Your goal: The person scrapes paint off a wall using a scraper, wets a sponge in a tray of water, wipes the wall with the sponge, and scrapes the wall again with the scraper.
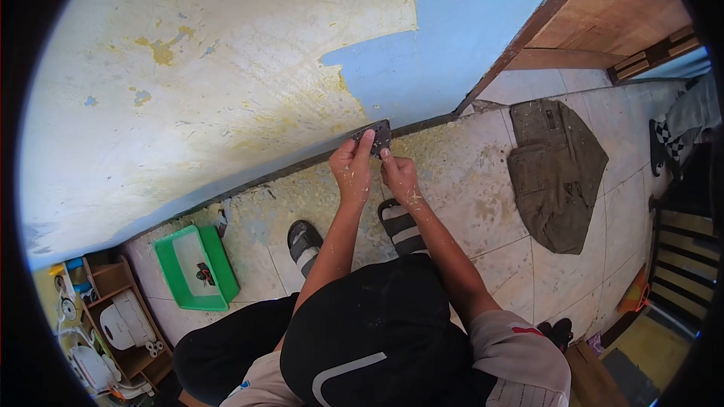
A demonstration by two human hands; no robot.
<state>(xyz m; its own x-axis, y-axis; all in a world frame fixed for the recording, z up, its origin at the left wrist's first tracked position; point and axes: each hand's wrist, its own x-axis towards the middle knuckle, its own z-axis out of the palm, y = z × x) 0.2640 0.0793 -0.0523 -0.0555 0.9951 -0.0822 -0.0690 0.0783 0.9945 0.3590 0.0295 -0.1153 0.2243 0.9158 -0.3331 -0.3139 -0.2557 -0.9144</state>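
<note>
The left hand [351, 172] and right hand [400, 179] both have their fingers closed on a dark flat piece [382, 138], its top edge close to the foot of the wall [249, 53], whose blue paint is partly gone. Paint flakes [290, 181] litter the floor [483, 218] around 2 sandals [304, 238], between a green tray [220, 264] and a brown garment [554, 181] lying on the tiles.

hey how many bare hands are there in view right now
2: the left hand and the right hand, both gripping a dark flat piece in front of the wall. Others could be hidden.
</note>
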